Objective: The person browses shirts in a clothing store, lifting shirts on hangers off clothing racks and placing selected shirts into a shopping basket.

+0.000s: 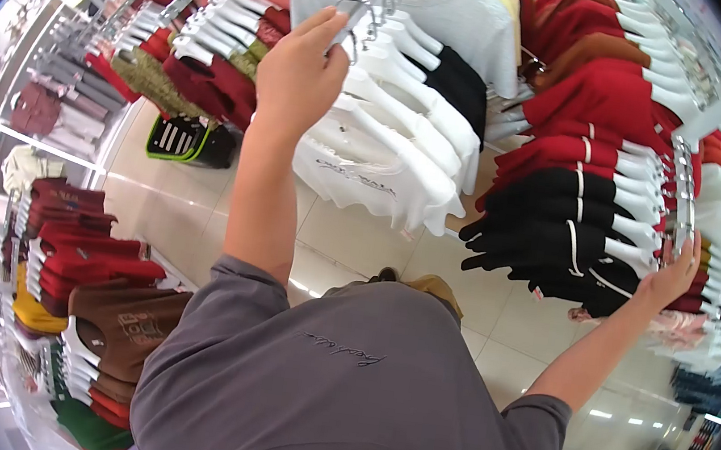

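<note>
My left hand (304, 65) is raised, its fingers closed round the front end of a metal clothes rail (344, 25). From that rail hang white T-shirts (360, 157) on white hangers, with black tops (459, 84) behind them. Off to the right, my right hand (672, 270) has its fingers round the end of a second metal rail (685, 202). Black tops with white trim (548, 239) and red tops (588, 95) hang from this one. Part of each hand's grip is hidden behind the fingers.
A black basket with a green rim (198, 151) stands on the tiled floor (333, 231) to the left. Brown and red tops (120, 312) hang at lower left. More garments (217, 72) line the upper left, and a pale grey T-shirt (482, 38) faces forward at the back.
</note>
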### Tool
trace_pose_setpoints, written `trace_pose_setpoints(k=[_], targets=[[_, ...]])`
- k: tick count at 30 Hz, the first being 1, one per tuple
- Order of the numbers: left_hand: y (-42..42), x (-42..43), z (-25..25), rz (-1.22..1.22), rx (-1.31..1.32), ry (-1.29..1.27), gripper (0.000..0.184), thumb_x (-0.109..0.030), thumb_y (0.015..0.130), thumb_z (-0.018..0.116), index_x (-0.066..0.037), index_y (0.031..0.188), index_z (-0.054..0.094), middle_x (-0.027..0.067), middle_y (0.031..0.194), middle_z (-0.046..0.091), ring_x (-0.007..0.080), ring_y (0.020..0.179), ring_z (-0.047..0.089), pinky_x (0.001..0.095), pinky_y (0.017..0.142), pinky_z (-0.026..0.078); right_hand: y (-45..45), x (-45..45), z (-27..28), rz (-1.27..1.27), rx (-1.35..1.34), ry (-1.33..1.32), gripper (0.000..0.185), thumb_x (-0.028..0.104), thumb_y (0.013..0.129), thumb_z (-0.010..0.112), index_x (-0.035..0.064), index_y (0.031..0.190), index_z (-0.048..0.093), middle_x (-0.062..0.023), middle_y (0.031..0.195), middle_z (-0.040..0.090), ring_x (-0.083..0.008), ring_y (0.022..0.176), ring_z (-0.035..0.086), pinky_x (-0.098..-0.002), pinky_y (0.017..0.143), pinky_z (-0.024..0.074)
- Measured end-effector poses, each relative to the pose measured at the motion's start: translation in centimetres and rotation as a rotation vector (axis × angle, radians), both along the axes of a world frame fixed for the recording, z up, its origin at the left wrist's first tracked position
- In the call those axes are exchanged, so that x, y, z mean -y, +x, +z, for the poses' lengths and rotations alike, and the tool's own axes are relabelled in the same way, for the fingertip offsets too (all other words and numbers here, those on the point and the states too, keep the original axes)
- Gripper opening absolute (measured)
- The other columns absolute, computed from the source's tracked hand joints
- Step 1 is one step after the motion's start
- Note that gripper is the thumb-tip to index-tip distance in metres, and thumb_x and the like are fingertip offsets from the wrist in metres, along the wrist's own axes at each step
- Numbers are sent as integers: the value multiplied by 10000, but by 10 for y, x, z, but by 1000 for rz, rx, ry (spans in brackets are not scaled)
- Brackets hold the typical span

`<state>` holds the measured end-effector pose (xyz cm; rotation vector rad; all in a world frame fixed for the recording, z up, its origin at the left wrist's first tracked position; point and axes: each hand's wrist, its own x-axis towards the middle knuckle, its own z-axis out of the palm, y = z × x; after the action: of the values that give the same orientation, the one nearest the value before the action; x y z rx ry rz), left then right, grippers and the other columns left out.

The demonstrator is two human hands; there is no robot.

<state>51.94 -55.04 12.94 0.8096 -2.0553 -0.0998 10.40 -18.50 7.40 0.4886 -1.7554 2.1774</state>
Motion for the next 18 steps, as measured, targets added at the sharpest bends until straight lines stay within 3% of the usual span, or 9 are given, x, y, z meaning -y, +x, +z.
trace_pose_setpoints(k=[1, 3, 7, 16, 17, 18], targets=[[0, -1, 0, 21, -2, 2, 332, -130, 843, 572, -79, 1149, 690, 108, 1243, 650, 292, 873, 688, 358, 819, 531, -5, -2, -2, 10, -10, 13, 354, 160, 931, 610, -33, 1228, 598, -101, 1200, 613, -179, 1022, 614, -290, 798, 538], [0, -1, 1, 2, 14, 50, 351, -142, 866, 565, -74, 1193, 674, 125, 1272, 637, 285, 1061, 658, 335, 903, 500, -5, -2, -3, -9, -39, 17, 359, 159, 933, 606, -41, 1231, 592, -111, 1215, 601, -189, 1029, 611, -293, 804, 542], [0, -1, -2, 26, 0, 14, 351, -141, 857, 557, -66, 1178, 678, 102, 1269, 641, 277, 947, 682, 340, 850, 514, -9, -2, -5, -16, -24, 10, 356, 164, 941, 587, -55, 1223, 587, -116, 1261, 584, -204, 1082, 599, -302, 838, 550], [0, -2, -2, 47, 13, 11, 348, -135, 851, 569, -79, 1179, 672, 114, 1261, 641, 283, 1090, 633, 364, 914, 500, -7, -1, -2, -35, -10, 26, 375, 167, 937, 589, -51, 1243, 582, -122, 1259, 578, -231, 1072, 613, -315, 844, 551], [-1, 2, -6, 51, -21, -91, 314, -91, 814, 574, -68, 1099, 702, 111, 1206, 662, 299, 1024, 655, 385, 870, 525, -4, 0, -1, -47, -31, 38, 384, 163, 936, 587, -53, 1253, 577, -130, 1253, 583, -243, 1064, 616, -318, 832, 555], [3, 1, -3, 13, 12, 25, 370, -121, 858, 572, -91, 1217, 657, 119, 1284, 627, 276, 1156, 609, 355, 954, 485, -2, -1, 0, -38, -37, 29, 395, 167, 933, 587, -51, 1262, 575, -134, 1248, 588, -250, 1050, 619, -324, 824, 560]])
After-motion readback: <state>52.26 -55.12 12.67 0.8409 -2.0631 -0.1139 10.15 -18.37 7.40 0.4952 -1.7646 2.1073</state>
